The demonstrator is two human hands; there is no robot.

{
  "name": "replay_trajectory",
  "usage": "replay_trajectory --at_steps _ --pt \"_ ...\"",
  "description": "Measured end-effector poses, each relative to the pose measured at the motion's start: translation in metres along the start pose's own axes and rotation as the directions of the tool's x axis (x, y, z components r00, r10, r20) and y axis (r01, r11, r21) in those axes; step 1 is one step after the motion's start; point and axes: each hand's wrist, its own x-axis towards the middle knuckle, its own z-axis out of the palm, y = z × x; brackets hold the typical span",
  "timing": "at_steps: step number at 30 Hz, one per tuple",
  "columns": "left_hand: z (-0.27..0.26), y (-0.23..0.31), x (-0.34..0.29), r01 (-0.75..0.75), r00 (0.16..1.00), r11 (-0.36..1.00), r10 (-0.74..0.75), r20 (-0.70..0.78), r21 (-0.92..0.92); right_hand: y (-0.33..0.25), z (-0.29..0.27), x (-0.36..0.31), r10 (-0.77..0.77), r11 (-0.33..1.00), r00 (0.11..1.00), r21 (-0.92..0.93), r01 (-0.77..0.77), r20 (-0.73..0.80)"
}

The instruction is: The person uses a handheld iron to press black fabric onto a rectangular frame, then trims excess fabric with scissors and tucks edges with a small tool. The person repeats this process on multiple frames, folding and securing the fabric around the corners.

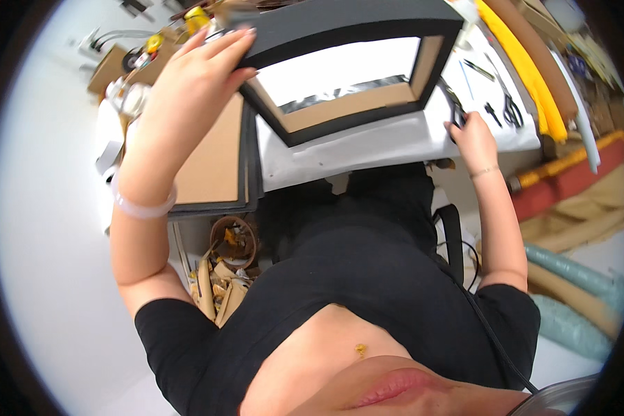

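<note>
A yellow roll [530,83] beside a brown roll [549,61], teal rolls [572,327] at lower right, a round bin [252,248] holding scraps [234,239]

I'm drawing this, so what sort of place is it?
Probably a craft workshop: scissors lie on the table, a yellow roll is nearby, and the left hand holds a black frame.

Hands: two bare, one left hand [204,69], one right hand [475,141]. Black rectangular cardboard-lined frame [347,22]: one. Dark slim hand tool [456,104]: one. Black-looped scissors [512,113]: one pair. Long bright-yellow roll [525,73]: one. Greenish-blue rolls [568,326]: two. Round brown bin [240,265]: one. Bracelets: two, one pale translucent bangle [143,205], one thin band [484,170]. Black-edged tan boards [208,163]: stacked, count unclear.
</note>
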Motion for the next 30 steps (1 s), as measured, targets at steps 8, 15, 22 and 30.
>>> replay_trajectory --at_steps 8,15,22,30 --pt "0.007 0.013 -0.009 0.132 0.983 0.944 -0.165 -0.086 -0.302 -0.021 -0.012 0.029 -0.255 0.953 0.951 -0.123 0.278 0.174" --pt "0.026 0.004 -0.025 0.015 0.953 0.85 -0.172 -0.25 -0.527 0.054 -0.017 0.16 -0.257 0.951 0.966 -0.177 0.255 0.013" --pt "0.015 -0.004 -0.038 0.084 0.984 0.868 -0.151 -0.099 -0.49 0.07 0.018 0.198 -0.305 0.87 0.95 -0.387 0.306 0.065" --pt "0.025 -0.023 -0.025 0.108 0.984 0.768 -0.174 -0.044 -0.631 0.101 -0.015 0.192 -0.036 0.982 0.756 0.117 0.147 -0.653"
